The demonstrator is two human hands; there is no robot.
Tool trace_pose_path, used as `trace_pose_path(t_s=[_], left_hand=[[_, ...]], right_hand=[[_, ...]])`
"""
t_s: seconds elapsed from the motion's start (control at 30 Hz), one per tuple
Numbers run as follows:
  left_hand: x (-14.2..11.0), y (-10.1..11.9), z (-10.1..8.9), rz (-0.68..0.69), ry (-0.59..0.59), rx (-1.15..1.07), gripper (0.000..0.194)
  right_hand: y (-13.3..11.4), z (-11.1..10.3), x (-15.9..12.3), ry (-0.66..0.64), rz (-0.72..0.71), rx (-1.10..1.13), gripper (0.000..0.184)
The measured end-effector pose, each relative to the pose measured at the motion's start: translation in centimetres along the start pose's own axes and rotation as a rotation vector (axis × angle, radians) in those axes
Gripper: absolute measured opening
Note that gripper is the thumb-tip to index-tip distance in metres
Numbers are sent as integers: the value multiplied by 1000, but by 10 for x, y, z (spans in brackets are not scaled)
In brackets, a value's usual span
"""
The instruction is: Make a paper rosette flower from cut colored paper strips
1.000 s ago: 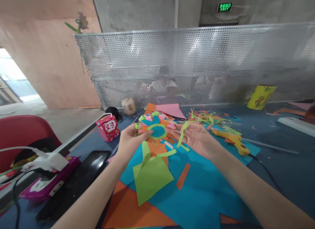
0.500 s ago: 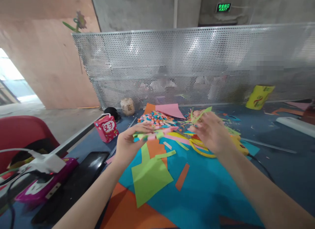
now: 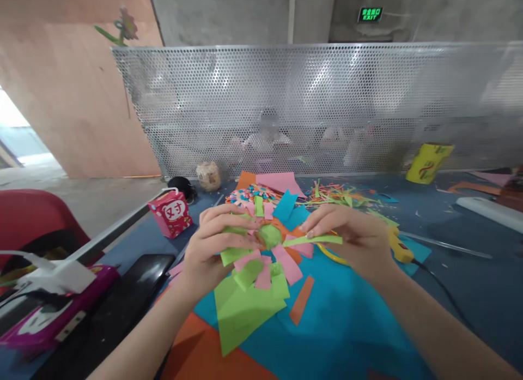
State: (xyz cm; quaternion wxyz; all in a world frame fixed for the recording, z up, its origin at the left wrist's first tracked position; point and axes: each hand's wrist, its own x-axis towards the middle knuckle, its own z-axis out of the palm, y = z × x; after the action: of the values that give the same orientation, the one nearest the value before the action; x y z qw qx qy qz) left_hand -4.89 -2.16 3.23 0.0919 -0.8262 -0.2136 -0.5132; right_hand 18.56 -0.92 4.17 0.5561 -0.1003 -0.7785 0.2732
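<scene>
My left hand (image 3: 212, 241) is closed round the left side of a paper flower (image 3: 270, 235), which has a round green centre and looped green, pink, orange and blue strips for petals. The flower is tilted so that its front faces me. At its right side my right hand (image 3: 347, 233) pinches a narrow green paper strip (image 3: 327, 240) that reaches across the petals. Whether that strip is joined to the flower I cannot tell. Below the flower lie a cut green paper sheet (image 3: 245, 320) and an orange strip (image 3: 302, 301), both on a large blue sheet (image 3: 347, 314).
Yellow scissor handles (image 3: 334, 255) show behind the flower, with a yellow glue gun (image 3: 402, 250) and its cord to the right. A fringed paper piece (image 3: 241, 194) and shredded scraps (image 3: 339, 194) lie farther back. A drink carton (image 3: 170, 213), phone (image 3: 118, 298) and power strip (image 3: 77, 309) stand left.
The flower has turned from edge-on to face me. My right hand has let go of thin green scraps at the pile, come down to the flower and now pinches a green strip.
</scene>
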Motion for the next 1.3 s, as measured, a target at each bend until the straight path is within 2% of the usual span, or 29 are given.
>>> trace_pose_path(t_s=[0.23, 0.6, 0.73, 0.87, 1.03, 1.1, 1.17, 1.3], left_hand=[[2, 2, -1, -20, 22, 5, 17], [-1, 0, 0, -65, 47, -13, 20], [-1, -1, 1, -133, 70, -74, 20], [-4, -1, 6, -302, 86, -232, 19], [-10, 2, 20, -786, 191, -501, 12], [-11, 3, 25, -927, 195, -579, 16], [-13, 4, 28, -998, 178, -606, 20], [-14, 5, 29, -1052, 138, -620, 23]], right_hand=[[0, 1, -1, -24, -12, -67, 16], [1, -3, -1, -104, -41, -209, 23], [2, -3, -1, -118, -10, -235, 23], [2, 1, -3, -79, 49, -227, 18], [5, 7, -7, 98, 210, -224, 27], [8, 8, -7, 132, 253, -216, 28], [10, 9, -5, 149, 302, -200, 27], [11, 12, 0, 152, 415, -154, 26]])
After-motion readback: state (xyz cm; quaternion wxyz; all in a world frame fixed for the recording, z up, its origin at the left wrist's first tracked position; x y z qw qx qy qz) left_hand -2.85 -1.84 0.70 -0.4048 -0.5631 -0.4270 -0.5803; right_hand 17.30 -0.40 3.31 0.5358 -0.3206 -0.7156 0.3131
